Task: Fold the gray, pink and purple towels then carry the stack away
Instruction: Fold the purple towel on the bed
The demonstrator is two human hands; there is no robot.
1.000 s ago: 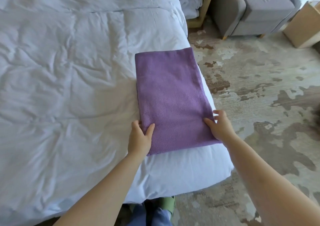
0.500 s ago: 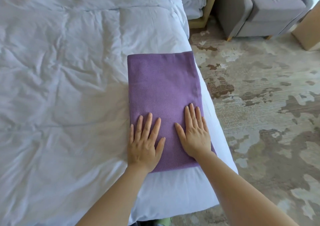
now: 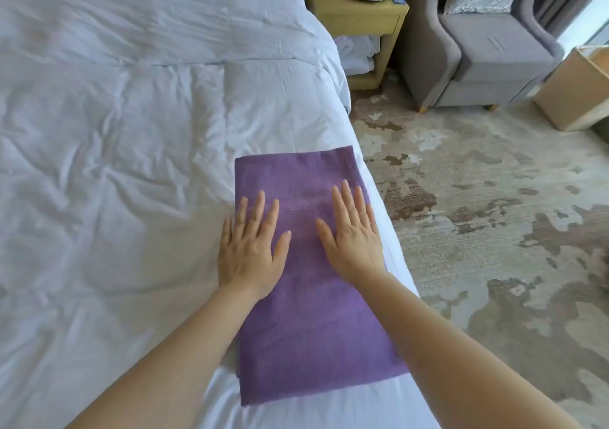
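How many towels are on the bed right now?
1: the folded purple cloth towel lies at the right edge of the white quilted bed. Others may be hidden beneath it.

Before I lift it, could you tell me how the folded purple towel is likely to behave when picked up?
The purple towel looks floppy: it drapes over the duvet, so it would probably sag unless supported. Its textured weave seems unlikely to slip. Lying thin under the left hand and right hand, it is probably light.
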